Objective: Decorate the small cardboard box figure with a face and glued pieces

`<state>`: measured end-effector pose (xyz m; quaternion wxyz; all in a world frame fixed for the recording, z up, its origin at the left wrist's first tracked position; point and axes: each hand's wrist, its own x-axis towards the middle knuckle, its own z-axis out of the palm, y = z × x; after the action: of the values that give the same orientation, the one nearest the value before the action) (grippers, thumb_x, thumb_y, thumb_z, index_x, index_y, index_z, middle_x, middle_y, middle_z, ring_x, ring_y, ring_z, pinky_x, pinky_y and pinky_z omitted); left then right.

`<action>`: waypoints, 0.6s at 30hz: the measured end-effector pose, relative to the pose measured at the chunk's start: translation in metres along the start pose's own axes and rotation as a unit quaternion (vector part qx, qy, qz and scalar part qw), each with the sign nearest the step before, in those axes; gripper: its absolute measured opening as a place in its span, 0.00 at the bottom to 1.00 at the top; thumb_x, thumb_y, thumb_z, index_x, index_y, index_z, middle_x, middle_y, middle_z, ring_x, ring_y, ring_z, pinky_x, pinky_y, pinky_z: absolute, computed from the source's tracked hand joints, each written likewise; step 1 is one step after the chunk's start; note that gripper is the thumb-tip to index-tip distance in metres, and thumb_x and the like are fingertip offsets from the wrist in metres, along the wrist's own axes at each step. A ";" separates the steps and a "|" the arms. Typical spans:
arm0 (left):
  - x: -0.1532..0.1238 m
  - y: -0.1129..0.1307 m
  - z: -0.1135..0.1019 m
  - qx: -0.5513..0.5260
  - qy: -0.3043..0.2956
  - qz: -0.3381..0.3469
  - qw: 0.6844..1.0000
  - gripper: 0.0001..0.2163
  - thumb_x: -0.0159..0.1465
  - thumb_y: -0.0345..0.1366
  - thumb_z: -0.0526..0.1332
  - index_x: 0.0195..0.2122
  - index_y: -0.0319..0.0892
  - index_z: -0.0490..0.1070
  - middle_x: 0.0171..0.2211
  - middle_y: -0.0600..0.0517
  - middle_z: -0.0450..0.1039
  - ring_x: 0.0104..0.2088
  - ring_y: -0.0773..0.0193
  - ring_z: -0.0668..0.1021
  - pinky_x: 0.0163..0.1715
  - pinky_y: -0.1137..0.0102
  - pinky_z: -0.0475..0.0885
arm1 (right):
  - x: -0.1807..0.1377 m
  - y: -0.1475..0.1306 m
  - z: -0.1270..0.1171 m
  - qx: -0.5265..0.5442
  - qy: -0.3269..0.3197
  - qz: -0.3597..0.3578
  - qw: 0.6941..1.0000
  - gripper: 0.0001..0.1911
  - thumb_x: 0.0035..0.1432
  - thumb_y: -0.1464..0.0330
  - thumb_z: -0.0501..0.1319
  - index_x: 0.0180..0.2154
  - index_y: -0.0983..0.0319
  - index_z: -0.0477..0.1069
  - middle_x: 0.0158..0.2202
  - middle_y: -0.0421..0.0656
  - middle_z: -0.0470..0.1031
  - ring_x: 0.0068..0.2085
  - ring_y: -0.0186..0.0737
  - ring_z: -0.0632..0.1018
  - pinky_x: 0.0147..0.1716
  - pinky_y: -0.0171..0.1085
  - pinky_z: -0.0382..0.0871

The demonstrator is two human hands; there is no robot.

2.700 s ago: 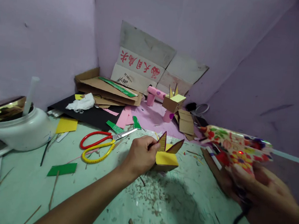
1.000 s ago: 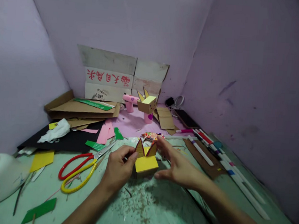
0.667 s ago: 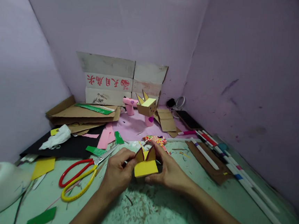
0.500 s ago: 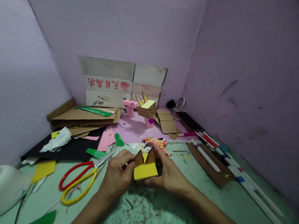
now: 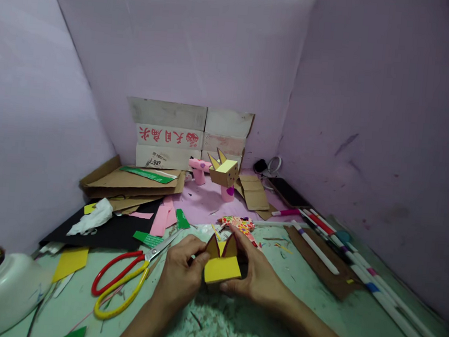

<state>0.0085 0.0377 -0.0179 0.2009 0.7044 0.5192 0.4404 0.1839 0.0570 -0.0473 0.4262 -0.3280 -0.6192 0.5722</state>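
Note:
Between my hands is a small yellow paper box with two pointed, dark-edged ears (image 5: 222, 270). My left hand (image 5: 185, 263) pinches its left side near one ear, thumb and fingers closed. My right hand (image 5: 256, 276) wraps the right side, with a finger up behind the right ear and the thumb at the lower front edge. The box's underside and far face are hidden. Behind it stands a similar eared box head (image 5: 224, 172) on a pink tube body (image 5: 199, 170). Left of my left hand lie scissors (image 5: 124, 280) with red and yellow handles.
A flattened printed carton (image 5: 172, 135) leans on the back wall. Cardboard sheets (image 5: 137, 183), black paper and a crumpled white tissue (image 5: 93, 217) lie at left, by a white rounded container (image 5: 5, 288). Several marker pens (image 5: 358, 259), brown card and a phone (image 5: 288, 192) are at right.
The camera view has tilted up, so the scene sits lower and slightly right, and the wall's top edge shows. My grip on the yellow box looks nearly the same.

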 end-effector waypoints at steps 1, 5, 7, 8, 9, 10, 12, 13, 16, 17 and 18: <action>0.000 0.000 0.000 -0.001 0.000 0.000 1.000 0.07 0.56 0.30 0.55 0.23 0.43 0.70 0.22 0.53 0.67 0.25 0.63 0.70 0.25 0.71 0.63 | 0.000 0.001 0.000 -0.004 0.000 -0.005 1.000 0.55 0.35 0.75 0.71 0.63 0.59 0.48 0.52 0.50 0.69 0.50 0.52 0.72 0.48 0.47 0.66; -0.001 0.000 0.000 -0.005 0.003 -0.004 1.000 0.07 0.56 0.30 0.55 0.22 0.43 0.70 0.22 0.53 0.67 0.26 0.63 0.70 0.26 0.71 0.63 | 0.001 0.000 0.000 -0.017 -0.001 -0.010 1.000 0.54 0.35 0.74 0.72 0.62 0.58 0.49 0.51 0.49 0.70 0.51 0.52 0.72 0.50 0.49 0.65; -0.001 0.000 0.001 -0.008 0.007 -0.006 1.000 0.07 0.56 0.30 0.55 0.22 0.43 0.70 0.22 0.53 0.67 0.26 0.62 0.70 0.26 0.71 0.63 | 0.001 -0.002 0.000 -0.028 0.003 0.001 1.000 0.54 0.34 0.73 0.72 0.62 0.58 0.50 0.52 0.50 0.70 0.52 0.54 0.71 0.50 0.50 0.64; 0.000 0.001 0.001 -0.009 0.009 -0.008 1.000 0.07 0.55 0.30 0.55 0.22 0.43 0.70 0.22 0.53 0.67 0.26 0.62 0.70 0.26 0.71 0.63 | 0.001 -0.003 0.000 -0.030 0.005 0.006 1.000 0.54 0.34 0.72 0.72 0.62 0.59 0.50 0.52 0.50 0.69 0.52 0.54 0.70 0.50 0.50 0.64; 0.000 0.001 0.001 -0.011 0.011 -0.010 1.000 0.07 0.55 0.30 0.55 0.22 0.43 0.70 0.22 0.53 0.67 0.26 0.62 0.70 0.26 0.71 0.63 | 0.001 -0.003 0.000 -0.029 0.007 0.010 0.999 0.53 0.34 0.72 0.72 0.61 0.59 0.50 0.52 0.51 0.69 0.53 0.54 0.70 0.50 0.50 0.64; 0.000 0.001 0.001 -0.012 0.012 -0.013 1.000 0.07 0.55 0.31 0.55 0.22 0.43 0.70 0.22 0.53 0.67 0.26 0.62 0.70 0.26 0.71 0.63 | 0.001 -0.004 0.000 -0.027 0.009 0.013 1.000 0.53 0.34 0.72 0.72 0.61 0.59 0.51 0.52 0.51 0.69 0.53 0.54 0.70 0.50 0.50 0.65; 0.000 0.002 0.001 -0.016 0.014 -0.020 1.000 0.07 0.55 0.31 0.56 0.21 0.43 0.69 0.22 0.53 0.67 0.26 0.62 0.70 0.26 0.71 0.63 | 0.000 -0.003 0.000 -0.025 0.009 0.009 1.000 0.53 0.34 0.72 0.72 0.61 0.60 0.51 0.51 0.51 0.69 0.53 0.55 0.69 0.50 0.49 0.65; 0.000 0.003 0.001 -0.018 0.014 -0.025 0.999 0.07 0.55 0.31 0.56 0.21 0.43 0.69 0.22 0.53 0.67 0.26 0.62 0.70 0.26 0.70 0.63 | 0.001 -0.003 0.001 -0.025 0.009 0.007 1.000 0.53 0.34 0.72 0.72 0.61 0.60 0.51 0.51 0.51 0.69 0.53 0.55 0.69 0.50 0.49 0.65; 0.001 0.003 0.001 -0.027 0.010 -0.044 0.999 0.07 0.54 0.33 0.56 0.20 0.43 0.69 0.21 0.53 0.67 0.25 0.62 0.70 0.25 0.70 0.63 | 0.001 -0.003 0.001 -0.011 0.000 0.009 1.000 0.55 0.34 0.72 0.72 0.62 0.62 0.48 0.52 0.53 0.69 0.53 0.55 0.70 0.50 0.49 0.65; 0.001 0.003 0.000 -0.031 0.007 -0.051 0.998 0.07 0.54 0.33 0.56 0.20 0.43 0.69 0.21 0.53 0.67 0.25 0.62 0.70 0.25 0.70 0.63 | 0.001 -0.004 0.002 -0.006 -0.002 0.011 1.000 0.55 0.35 0.72 0.71 0.63 0.63 0.47 0.52 0.53 0.69 0.52 0.54 0.71 0.50 0.49 0.65; 0.002 0.004 -0.001 -0.035 0.003 -0.058 0.998 0.07 0.54 0.33 0.56 0.20 0.43 0.69 0.21 0.53 0.67 0.25 0.62 0.70 0.25 0.70 0.63 | 0.001 -0.004 0.002 -0.005 -0.001 0.013 1.000 0.55 0.35 0.72 0.71 0.63 0.62 0.46 0.52 0.53 0.69 0.52 0.54 0.71 0.50 0.49 0.64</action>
<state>0.0100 0.0377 -0.0142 0.2495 0.6640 0.5441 0.4481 0.1821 0.0562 -0.0430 0.4162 -0.3375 -0.6182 0.5751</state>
